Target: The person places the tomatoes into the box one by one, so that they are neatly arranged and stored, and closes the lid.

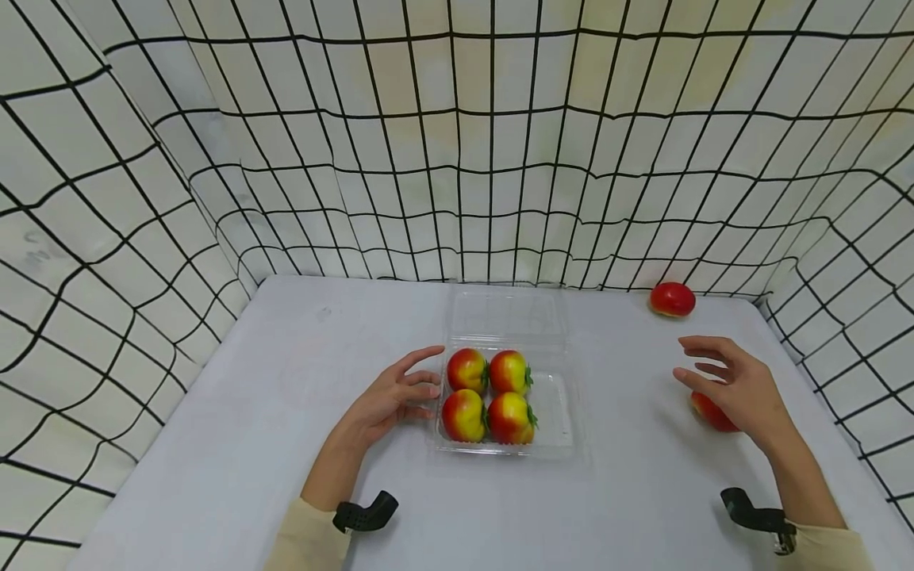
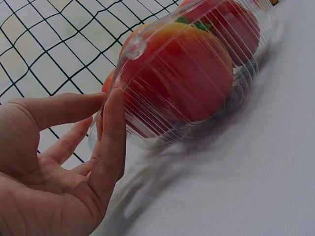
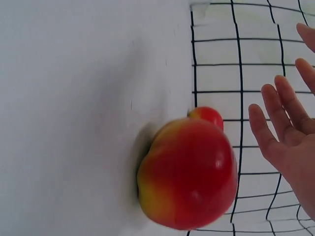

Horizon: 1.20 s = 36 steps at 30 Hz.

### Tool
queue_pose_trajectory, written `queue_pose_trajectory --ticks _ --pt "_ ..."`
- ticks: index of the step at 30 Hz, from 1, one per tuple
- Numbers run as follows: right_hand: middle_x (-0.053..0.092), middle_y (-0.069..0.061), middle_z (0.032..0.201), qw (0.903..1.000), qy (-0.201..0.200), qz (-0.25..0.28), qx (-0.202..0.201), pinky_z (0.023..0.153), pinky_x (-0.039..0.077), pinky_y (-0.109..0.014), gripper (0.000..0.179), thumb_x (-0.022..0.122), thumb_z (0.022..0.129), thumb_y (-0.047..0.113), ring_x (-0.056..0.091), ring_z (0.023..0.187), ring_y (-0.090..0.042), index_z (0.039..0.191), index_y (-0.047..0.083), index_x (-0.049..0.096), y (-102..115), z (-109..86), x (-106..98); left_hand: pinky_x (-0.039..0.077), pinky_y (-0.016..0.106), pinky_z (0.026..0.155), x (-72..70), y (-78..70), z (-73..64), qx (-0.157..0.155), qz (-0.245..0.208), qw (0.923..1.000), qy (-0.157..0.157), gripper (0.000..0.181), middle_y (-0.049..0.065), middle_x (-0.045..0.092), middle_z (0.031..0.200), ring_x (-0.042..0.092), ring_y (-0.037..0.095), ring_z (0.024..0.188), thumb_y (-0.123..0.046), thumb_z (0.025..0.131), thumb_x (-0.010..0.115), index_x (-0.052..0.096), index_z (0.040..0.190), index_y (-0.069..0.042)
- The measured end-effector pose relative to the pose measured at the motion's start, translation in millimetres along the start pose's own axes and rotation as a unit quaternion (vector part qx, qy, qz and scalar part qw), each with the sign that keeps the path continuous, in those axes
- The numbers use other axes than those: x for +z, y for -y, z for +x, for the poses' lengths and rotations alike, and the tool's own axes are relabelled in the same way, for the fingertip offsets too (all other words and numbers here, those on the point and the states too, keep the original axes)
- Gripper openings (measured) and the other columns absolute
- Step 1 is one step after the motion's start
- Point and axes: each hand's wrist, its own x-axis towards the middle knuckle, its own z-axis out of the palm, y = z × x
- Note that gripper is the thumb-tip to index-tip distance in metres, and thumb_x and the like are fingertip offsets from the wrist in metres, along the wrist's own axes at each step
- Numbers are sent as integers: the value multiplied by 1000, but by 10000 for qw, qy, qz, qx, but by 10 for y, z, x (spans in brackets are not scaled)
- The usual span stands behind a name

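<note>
A clear plastic clamshell box (image 1: pixel 553 412) lies with its lid (image 1: pixel 507 317) folded back. Inside, toward the left, sit several red-and-yellow fruits (image 1: pixel 466 415) with green leafy tops; the right part of the box holds none. My left hand (image 1: pixel 393 396) is at the left side of the box, and in the left wrist view its fingertips (image 2: pixel 114 105) pinch the clear rim. On the right, my right hand (image 1: pixel 735 388) hovers over another red-and-yellow fruit (image 3: pixel 189 174), partly hiding it in the head view. Its fingers are spread apart and hold nothing.
A further red fruit (image 1: pixel 672 299) lies at the far right edge of the white table (image 1: pixel 286 381). Black netting (image 1: pixel 493 166) over pale walls encloses the back and both sides. Each wrist wears a dark strap with a camera mount.
</note>
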Motion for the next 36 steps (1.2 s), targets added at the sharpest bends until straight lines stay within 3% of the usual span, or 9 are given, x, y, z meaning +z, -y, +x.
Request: queue_pose_trajectory --ticks 8,13,21,28,31,36 --pt "53 28 127 9990 320 187 236 83 47 3 55 74 97 26 49 111 20 146 10 54 -157 -13 -125 65 28 79 -4 2 4 -14 -25 10000 0 68 3 60 112 65 18 98 -12 97 69 43 158 -25" --pt "51 31 128 9988 374 297 47 84 47 3 56 75 96 18 49 114 17 146 6 53 -228 -28 -186 65 28 79 -8 7 7 -16 -59 10000 22 68 3 60 112 65 18 98 -11 97 69 42 159 -25" --pt "49 36 126 9990 437 -27 60 85 40 5 59 76 95 19 46 115 17 147 7 52 -377 -46 -282 65 27 78 1 6 6 -17 -72 10000 25 68 3 60 112 65 17 97 -11 98 68 42 159 -24" --pt "46 38 126 9962 796 -195 308 83 42 3 63 75 96 24 42 113 18 152 13 49 -535 -86 -326 65 28 78 6 5 1 -49 -122 9999 20 67 2 61 112 65 17 95 -11 98 69 43 158 -25" --pt "49 28 132 9937 1005 -258 424 82 45 -1 66 75 96 26 42 116 11 154 15 47 -582 -86 -338 65 27 78 4 7 1 -32 -123 9999 4 67 2 61 111 65 17 95 -11 98 69 43 158 -25" --pt "46 -12 148 9889 1308 -333 626 79 53 -12 74 78 93 27 44 130 -30 157 14 42 -622 -84 -340 65 27 78 -6 21 6 0 -65 10000 -2 67 2 61 112 65 16 96 -11 98 69 43 158 -26"
